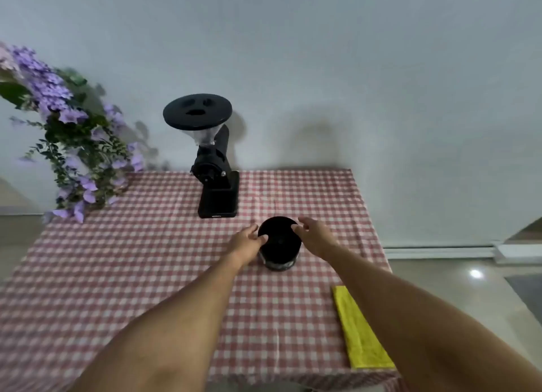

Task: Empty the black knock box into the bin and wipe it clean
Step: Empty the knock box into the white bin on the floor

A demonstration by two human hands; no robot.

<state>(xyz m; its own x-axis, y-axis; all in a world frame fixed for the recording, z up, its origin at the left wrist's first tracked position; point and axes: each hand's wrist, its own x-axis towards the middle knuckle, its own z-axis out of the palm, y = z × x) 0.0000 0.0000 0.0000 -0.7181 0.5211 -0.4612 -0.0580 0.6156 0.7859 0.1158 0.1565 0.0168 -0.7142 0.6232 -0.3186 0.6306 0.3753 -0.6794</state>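
The black knock box (pixel 279 242), a round upright tub, stands on the checked tablecloth right of the table's middle. My left hand (pixel 246 242) is at its left side, fingertips touching the rim. My right hand (pixel 315 237) is at its right side, fingers curled against the rim. Both hands are spread around the box, which rests on the table. A folded yellow cloth (pixel 359 330) lies near the table's right front edge, partly under my right forearm. No bin is in view.
A black coffee grinder (pixel 212 163) stands behind the box by the wall. Purple flowers (pixel 73 145) fill the table's far left corner. The red-and-white checked table (pixel 132 259) ends at the right, with floor beyond.
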